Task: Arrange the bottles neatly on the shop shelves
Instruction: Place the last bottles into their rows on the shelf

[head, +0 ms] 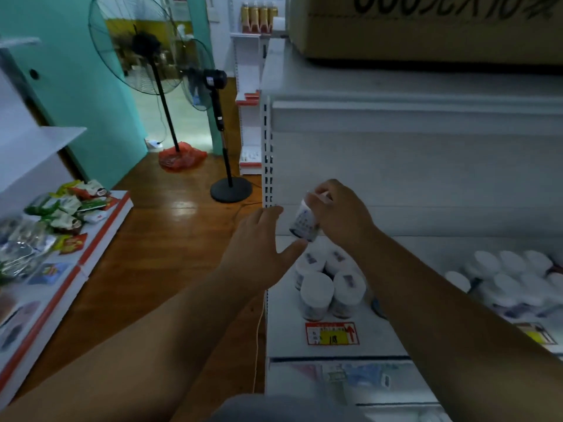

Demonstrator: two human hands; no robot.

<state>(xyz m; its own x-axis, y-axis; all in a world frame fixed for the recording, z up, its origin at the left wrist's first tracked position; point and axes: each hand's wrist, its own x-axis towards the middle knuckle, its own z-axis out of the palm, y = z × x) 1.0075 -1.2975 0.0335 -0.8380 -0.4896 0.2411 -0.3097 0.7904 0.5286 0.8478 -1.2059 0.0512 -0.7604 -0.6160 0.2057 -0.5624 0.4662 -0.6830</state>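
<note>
Head view, one item in hand: small white bottle (pixel 304 222), printed label, lifted clear of the shelf (pixel 377 330) and carried above the left end of it, over a cluster of four like bottles (pixel 330 283) standing upright below; held high, by judgement, so it can be set down into that cluster without knocking the caps. Right hand (pixel 338 214): fingers closed round the upper part of the bottle, cap end largely hidden inside the grip. Left hand (pixel 262 248): fingers spread and holding nothing, thumb just beside the bottle's lower end, contact not clear; probably placed there to steady or guide the bottle. Orientation: long axis tilted, upper end leaning right toward the right hand, base down and to the left toward the left thumb; label faces the camera, blurred. Further stock: second, larger group of white-capped bottles (pixel 511 278) on the same shelf, well apart to the right, less evenly ranked, some seemingly lying over. Price tag (pixel 332 333), red and yellow, on the shelf front under the cluster. Cardboard box (pixel 426 25) on the top shelf. Two standing fans (pixel 146 47) on the wooden floor to the left
</note>
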